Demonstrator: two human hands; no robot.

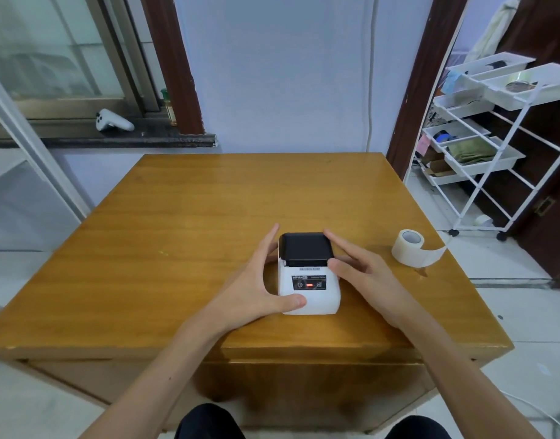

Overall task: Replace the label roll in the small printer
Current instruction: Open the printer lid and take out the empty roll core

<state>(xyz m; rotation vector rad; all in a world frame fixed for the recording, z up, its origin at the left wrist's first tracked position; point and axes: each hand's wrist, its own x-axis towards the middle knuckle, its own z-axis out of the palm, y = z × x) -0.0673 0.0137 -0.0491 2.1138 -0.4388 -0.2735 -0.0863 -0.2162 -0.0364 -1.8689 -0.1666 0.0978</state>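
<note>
So we've got the small printer point(308, 282) sitting near the front middle of the bench point(183, 217), control panel facing us with a red light showing, black lid point(305, 249) down on top.

Left hand point(256, 280) cups the printer's left side: thumb hooked on the front left corner, fingers stretched up along the side toward the lid. Our read is that it's there to pin the body so it doesn't skate on the glossy wood. Right hand point(364, 274) comes in from the other side, fingers straight and laid against the lid's right edge, thumb by the seam where black meets white. That grip looks spread and flat rather than pinching anything, probably feeling for the latch or about to pry the lid up. Can't tell from here whether the lid is fully latched.

The label roll point(408, 247) stands on end well off to the right, near the bench edge, with a loose tail of labels point(434, 253) curling out. Parked within right-hand reach, we'd guess.

Count: one printer, one roll, two hands, both on the printer.
</note>
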